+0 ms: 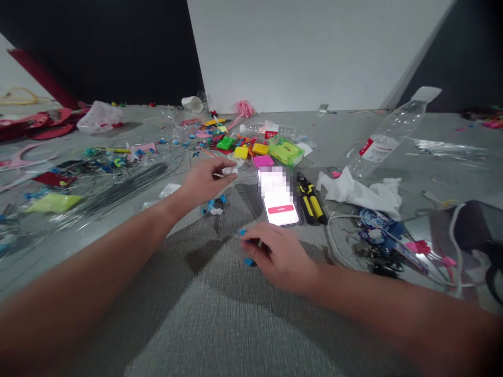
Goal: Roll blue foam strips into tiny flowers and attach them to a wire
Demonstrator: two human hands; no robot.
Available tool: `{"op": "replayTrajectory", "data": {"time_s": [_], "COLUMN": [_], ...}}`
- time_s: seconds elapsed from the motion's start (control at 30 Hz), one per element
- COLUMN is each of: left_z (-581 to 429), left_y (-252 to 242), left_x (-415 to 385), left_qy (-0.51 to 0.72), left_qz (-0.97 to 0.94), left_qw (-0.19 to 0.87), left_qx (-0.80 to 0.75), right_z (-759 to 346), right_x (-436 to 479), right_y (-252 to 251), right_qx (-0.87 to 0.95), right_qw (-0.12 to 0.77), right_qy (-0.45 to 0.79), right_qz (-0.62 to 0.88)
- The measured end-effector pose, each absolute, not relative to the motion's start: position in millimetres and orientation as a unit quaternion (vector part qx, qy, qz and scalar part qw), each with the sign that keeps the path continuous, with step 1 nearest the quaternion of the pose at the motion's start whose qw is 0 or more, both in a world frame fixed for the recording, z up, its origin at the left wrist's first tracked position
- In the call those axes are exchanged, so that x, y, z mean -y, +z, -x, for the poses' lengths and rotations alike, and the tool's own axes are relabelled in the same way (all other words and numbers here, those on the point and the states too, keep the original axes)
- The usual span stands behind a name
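My left hand (204, 180) reaches forward over the grey mat, thumb and fingertips closed on a small white lump (231, 170) that looks like modelling clay. Nearer to me, my right hand (280, 252) is curled, with a small blue piece (248, 261) showing at its fingertips; its exact shape is mostly hidden. Between the hands lies a small blue-and-white clay figure (216, 206) on the mat. A phone (281, 201) with a lit screen rests just beyond my right hand. Yellow-and-black pliers (312, 203) lie beside the phone on its right.
Bright yellow clay packs (241, 153) and a green wet-wipe packet (286, 152) lie behind the phone. Crumpled tissue (359, 191) and a tilted clear bottle (387, 139) are at right, near a white cable (334, 243). Thin wires (113, 193) spread across the left.
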State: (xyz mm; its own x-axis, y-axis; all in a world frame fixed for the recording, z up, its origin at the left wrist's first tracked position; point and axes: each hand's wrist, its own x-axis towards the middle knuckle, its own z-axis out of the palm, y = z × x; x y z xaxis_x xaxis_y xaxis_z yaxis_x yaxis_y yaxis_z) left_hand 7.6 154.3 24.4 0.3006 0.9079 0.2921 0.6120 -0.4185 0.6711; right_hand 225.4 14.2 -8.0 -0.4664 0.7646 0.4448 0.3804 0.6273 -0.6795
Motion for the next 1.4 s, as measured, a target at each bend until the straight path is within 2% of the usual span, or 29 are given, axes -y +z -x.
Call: {"op": "replayTrajectory", "data": {"time_s": [0.1, 0.2, 0.3, 0.5, 0.83, 1.13, 1.4], "left_z": [-10.5, -8.8, -7.7, -14.9, -18.2, -6.9, -16.4], "left_y": [41.2, 62.0, 77.4, 86.8, 87.1, 83.6, 87.5], "left_x": [-141.4, -127.7, -116.3, -104.3, -101.0, -114.4, -103.4], "left_qy": [0.301, 0.152, 0.098, 0.061, 0.043, 0.032, 0.012], "left_qz": [-0.808, -0.881, -0.899, -0.896, -0.92, -0.932, -0.943], "left_qw": [0.246, 0.267, 0.274, 0.315, 0.283, 0.226, 0.222], "left_qx": [-0.444, -0.361, -0.327, -0.305, -0.268, -0.281, -0.249], "right_z": [-225.9, -226.7, -227.0, -227.3, -229.0, -229.1, -229.1], "right_x": [-14.7, -16.7, -18.3, -15.3, -13.4, -13.0, -14.5], "right_y": [-4.6, -2.8, -2.1, 3.5, 5.8, 2.0, 4.2], "right_qx": [0.773, 0.713, 0.667, 0.693, 0.751, 0.698, 0.771], "right_qw": [0.406, 0.459, 0.495, 0.508, 0.468, 0.477, 0.45], "right_qy": [0.264, 0.287, 0.33, 0.291, 0.232, 0.328, 0.216], "right_qz": [0.409, 0.444, 0.448, 0.421, 0.404, 0.422, 0.395]}}
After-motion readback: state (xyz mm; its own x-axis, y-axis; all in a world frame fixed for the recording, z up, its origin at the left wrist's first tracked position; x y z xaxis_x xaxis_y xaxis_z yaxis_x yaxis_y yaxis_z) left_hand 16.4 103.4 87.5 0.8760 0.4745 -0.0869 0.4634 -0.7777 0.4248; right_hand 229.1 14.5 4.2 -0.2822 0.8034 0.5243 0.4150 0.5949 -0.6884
